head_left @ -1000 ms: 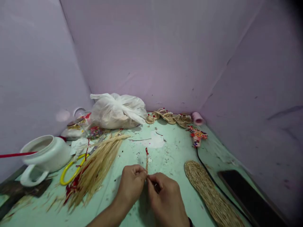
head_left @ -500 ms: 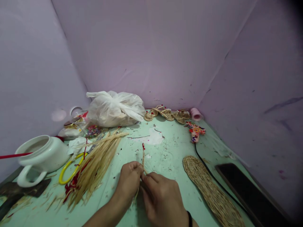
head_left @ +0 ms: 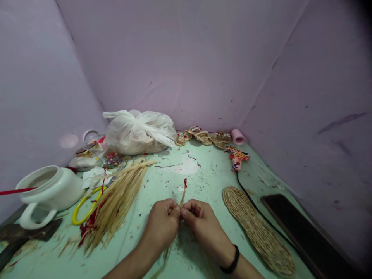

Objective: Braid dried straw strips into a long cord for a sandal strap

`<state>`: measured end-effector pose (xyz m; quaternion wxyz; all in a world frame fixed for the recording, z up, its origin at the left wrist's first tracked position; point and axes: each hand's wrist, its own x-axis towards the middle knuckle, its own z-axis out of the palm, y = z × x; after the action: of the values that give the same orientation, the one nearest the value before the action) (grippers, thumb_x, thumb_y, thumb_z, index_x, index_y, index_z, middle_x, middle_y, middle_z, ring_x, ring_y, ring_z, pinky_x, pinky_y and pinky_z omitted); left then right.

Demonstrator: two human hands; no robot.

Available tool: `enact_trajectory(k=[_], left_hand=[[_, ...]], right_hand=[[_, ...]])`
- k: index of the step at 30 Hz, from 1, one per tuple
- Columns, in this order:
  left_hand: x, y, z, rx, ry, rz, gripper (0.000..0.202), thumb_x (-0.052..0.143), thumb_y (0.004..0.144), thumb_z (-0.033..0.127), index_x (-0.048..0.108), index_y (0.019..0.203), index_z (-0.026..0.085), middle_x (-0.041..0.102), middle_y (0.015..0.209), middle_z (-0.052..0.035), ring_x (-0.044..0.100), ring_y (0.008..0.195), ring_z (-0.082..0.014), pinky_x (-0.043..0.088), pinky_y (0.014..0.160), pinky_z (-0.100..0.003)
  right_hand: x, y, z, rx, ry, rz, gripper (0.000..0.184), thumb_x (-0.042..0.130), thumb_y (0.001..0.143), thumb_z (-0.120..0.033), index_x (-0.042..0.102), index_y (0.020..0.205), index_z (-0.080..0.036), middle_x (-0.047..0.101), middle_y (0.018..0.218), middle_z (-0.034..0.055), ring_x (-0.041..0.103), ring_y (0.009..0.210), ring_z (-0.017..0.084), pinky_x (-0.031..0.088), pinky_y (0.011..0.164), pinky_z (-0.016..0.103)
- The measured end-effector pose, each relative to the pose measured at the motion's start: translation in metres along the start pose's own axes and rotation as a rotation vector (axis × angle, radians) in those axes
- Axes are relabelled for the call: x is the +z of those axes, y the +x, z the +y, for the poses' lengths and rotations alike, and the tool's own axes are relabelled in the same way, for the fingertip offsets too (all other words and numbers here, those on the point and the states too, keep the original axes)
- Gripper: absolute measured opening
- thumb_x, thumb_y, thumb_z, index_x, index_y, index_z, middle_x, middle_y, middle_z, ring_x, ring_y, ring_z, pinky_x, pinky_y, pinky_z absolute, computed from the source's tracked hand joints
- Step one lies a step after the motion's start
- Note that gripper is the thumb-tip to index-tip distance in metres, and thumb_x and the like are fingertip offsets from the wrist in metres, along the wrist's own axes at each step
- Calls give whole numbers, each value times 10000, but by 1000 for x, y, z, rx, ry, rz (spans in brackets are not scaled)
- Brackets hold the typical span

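Right of the thin cord (head_left: 183,195), the right hand (head_left: 200,223) has come up and rolled from its lower, knuckles-over pose of half a second ago, so that its dark wristband (head_left: 236,255) shows more fully; the cord's red tip, nearly upright then, now leans rightward. Both hands are thus level, their fingertips side by side at one spot on the cord, which suggests that the work in hand is centred there. On the left hand (head_left: 162,221), the grip is pinched together on the cord; the right grip likewise appears closed on it, thumb against forefinger. The cord rises from between them, over the middle of the green desk (head_left: 209,190), with loose strands trailing below. Counted, the desk carries one woven sole (head_left: 255,228), one dark flat slab (head_left: 305,236), one patterned gun-shaped tool (head_left: 238,157) on one black cable (head_left: 258,213), one pink spool (head_left: 238,137), one tied white bag (head_left: 139,131), one white pot (head_left: 68,190) with one red rod (head_left: 19,191) at its mouth, and one yellow loop (head_left: 76,215) beside one bundle of pale fibre (head_left: 119,205). Several small woven sandals (head_left: 203,138) overlap near the back wall, too crowded to number surely; the bundle's strands cannot be counted.
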<state>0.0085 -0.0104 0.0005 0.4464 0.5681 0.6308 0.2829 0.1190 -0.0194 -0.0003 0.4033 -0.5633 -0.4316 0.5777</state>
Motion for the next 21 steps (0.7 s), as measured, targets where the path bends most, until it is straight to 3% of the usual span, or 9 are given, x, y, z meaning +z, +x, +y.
enact_trajectory(k=[3,9,17,21], left_hand=[[-1,2,1,-2,59,1,168,429,615,214,400,456,169,368,463,32,334,505,-95,226,478,-219],[-12,6,8,8,69,-145,140,462,603,212,541,512,141,438,478,17,363,495,-97,246,480,-212],[-13,-22,20,69,476,82,188,469,673,247,616,576,180,561,531,-58,457,502,-151,204,509,-249],[1,-41,15,180,583,35,245,446,662,153,646,799,184,626,666,-102,527,561,-193,244,544,-271]], right_hand=[[-2,1,-1,-43,-73,89,129,525,602,-204,466,501,-150,436,467,-33,361,466,74,278,462,206],[-1,3,7,-99,-158,147,109,500,635,-231,502,566,-147,494,523,-7,420,511,103,318,487,220],[8,1,12,-139,-92,203,143,482,702,-255,480,592,-163,501,535,-11,460,522,115,360,493,220],[11,0,13,-87,111,166,150,516,689,-285,465,609,-169,473,494,-34,443,471,99,348,454,208]])
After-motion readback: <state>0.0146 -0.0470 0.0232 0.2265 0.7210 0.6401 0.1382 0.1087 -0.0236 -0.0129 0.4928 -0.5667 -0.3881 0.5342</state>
